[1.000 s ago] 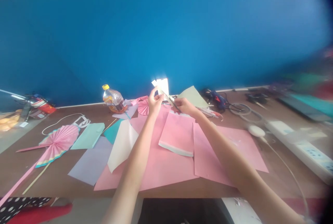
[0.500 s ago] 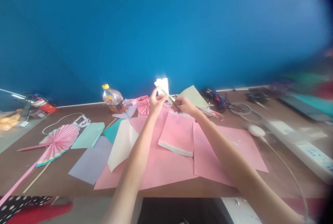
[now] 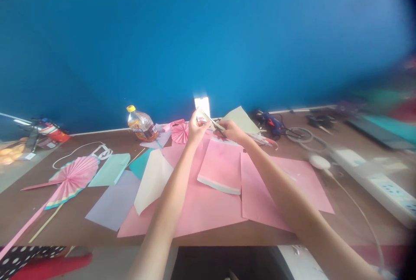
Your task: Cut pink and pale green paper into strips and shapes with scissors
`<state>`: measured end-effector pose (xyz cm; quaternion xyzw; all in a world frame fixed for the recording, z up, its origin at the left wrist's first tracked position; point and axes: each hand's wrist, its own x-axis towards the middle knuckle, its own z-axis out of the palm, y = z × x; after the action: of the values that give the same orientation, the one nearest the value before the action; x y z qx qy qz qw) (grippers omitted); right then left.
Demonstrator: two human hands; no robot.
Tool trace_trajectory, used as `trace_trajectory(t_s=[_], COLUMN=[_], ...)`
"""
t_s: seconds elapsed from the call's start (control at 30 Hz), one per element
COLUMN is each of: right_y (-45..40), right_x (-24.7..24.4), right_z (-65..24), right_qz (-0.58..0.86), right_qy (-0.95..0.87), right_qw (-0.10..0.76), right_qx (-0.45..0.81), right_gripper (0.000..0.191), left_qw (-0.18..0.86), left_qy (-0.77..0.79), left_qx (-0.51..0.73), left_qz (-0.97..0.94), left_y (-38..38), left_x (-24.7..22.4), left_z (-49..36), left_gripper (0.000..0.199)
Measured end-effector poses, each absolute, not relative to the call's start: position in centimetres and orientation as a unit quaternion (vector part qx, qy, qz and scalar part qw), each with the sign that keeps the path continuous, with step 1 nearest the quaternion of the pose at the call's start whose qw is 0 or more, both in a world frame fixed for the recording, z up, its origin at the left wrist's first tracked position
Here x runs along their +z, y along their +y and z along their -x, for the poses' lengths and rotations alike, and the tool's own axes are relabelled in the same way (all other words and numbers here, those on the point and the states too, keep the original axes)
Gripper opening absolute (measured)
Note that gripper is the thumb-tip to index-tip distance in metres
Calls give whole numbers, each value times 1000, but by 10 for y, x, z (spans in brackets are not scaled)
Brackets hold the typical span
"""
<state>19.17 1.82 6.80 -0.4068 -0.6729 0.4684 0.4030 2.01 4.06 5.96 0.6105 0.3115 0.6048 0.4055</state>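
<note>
My left hand (image 3: 197, 130) pinches a small pale yellow paper piece (image 3: 203, 116) above the far part of the table. Close beside it, my right hand (image 3: 232, 131) is closed round a pair of scissors (image 3: 219, 126), whose blades point left at the paper. The hand hides the scissor handles. Behind the paper, a lit phone (image 3: 203, 102) stands against the blue wall. Beneath my arms lie large pink sheets (image 3: 208, 215) and a folded pink piece with a pale border (image 3: 221, 169).
A drink bottle (image 3: 142, 125) and a pink pleated rosette (image 3: 180, 133) stand back left. A pink paper fan (image 3: 72, 175) lies left, near mint (image 3: 110, 170) and lilac paper (image 3: 114, 200). On the right are a glue gun (image 3: 272, 123), a white cable and a power strip (image 3: 386, 187).
The paper piece in my left hand has lowered and tilted slightly, showing more of the phone screen. Both hands stay close together with the scissors at the paper.
</note>
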Motion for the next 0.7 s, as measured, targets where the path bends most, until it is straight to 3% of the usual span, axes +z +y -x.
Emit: trace_trajectory(t_s=[0.7], right_y=[24], right_x=[61], right_z=[-198], right_qz=[362], right_qy=[-677], right_qw=[369], right_qx=[524], right_gripper=[32], left_qw=[370], left_qy=[364], left_qx=[599], left_qz=[-610], left_y=[40], left_x=[64], left_z=[-14], left_gripper=[98])
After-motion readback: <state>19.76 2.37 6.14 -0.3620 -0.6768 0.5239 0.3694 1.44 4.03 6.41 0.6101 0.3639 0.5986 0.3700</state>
